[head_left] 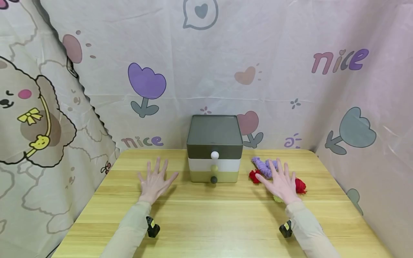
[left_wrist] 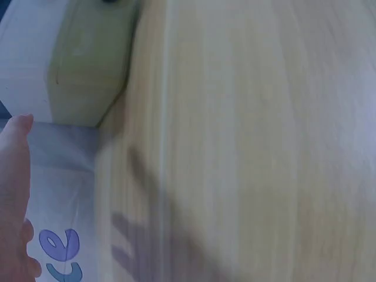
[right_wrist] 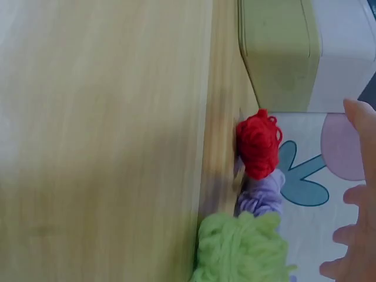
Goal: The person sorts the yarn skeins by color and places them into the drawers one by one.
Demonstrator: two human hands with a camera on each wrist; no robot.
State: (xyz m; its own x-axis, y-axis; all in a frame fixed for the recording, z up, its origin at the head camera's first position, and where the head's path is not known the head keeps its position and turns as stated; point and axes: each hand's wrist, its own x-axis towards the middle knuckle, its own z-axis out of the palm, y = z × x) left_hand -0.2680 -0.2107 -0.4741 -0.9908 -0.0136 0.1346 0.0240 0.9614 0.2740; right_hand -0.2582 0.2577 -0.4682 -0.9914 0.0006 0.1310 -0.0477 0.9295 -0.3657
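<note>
Pale long sleeves (head_left: 124, 229) come in from the near edge, small black box-shaped units (head_left: 153, 229) at the wrists. Left hand (head_left: 155, 182): wide open, fingers spread, holding nothing, over the left side of the light wood-grain table (head_left: 213, 222). Right hand (head_left: 281, 182): same, fingers splayed, nothing gripped, above the yarn on the right. Yarn there: purple skeins (head_left: 262, 167) far, red bundle (head_left: 254, 176) on the box side, another red bundle (head_left: 300, 186) further right, fluffy light-green bundle (right_wrist: 242, 249) nearest, mostly hidden in head view. Grey, white and olive three-drawer box (head_left: 214, 148), round knobs, far centre between hands, drawers closed. Printed pale cloth (head_left: 200, 79) behind.
</note>
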